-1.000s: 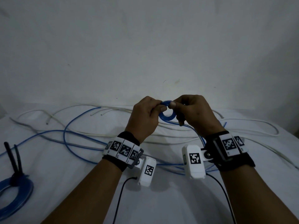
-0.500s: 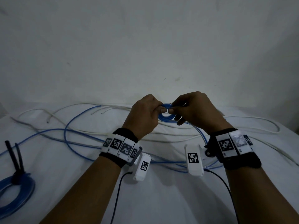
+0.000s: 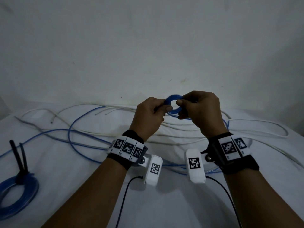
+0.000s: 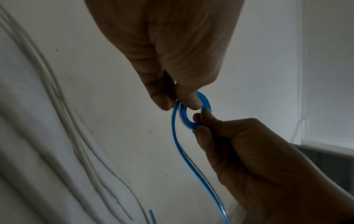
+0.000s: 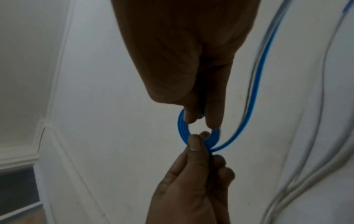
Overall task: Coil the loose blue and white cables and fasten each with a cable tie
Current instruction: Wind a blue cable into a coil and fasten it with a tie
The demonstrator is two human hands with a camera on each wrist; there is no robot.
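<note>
A small coil of blue cable (image 3: 170, 98) is held up above the table between both hands. My left hand (image 3: 165, 106) pinches its left side with thumb and fingers, and my right hand (image 3: 181, 108) pinches its right side. In the left wrist view the left hand (image 4: 176, 103) grips the coil (image 4: 184, 119) from above while the right hand (image 4: 199, 122) holds it from below. In the right wrist view the right hand (image 5: 201, 121) pinches the coil (image 5: 182, 130), and a blue tail (image 5: 254, 91) trails off. The loose blue cable (image 3: 70, 134) and white cables (image 3: 263, 122) sprawl over the table.
A finished blue coil (image 3: 31, 193) bound by a black cable tie (image 3: 20, 158) lies at the table's left front edge. The white-covered table (image 3: 65, 178) meets a plain wall behind. Black wires hang from the wrist cameras.
Both hands have risen slightly with the small blue coil and the fingers have shifted their pinch around its ring. The cables on the table lie as before.
</note>
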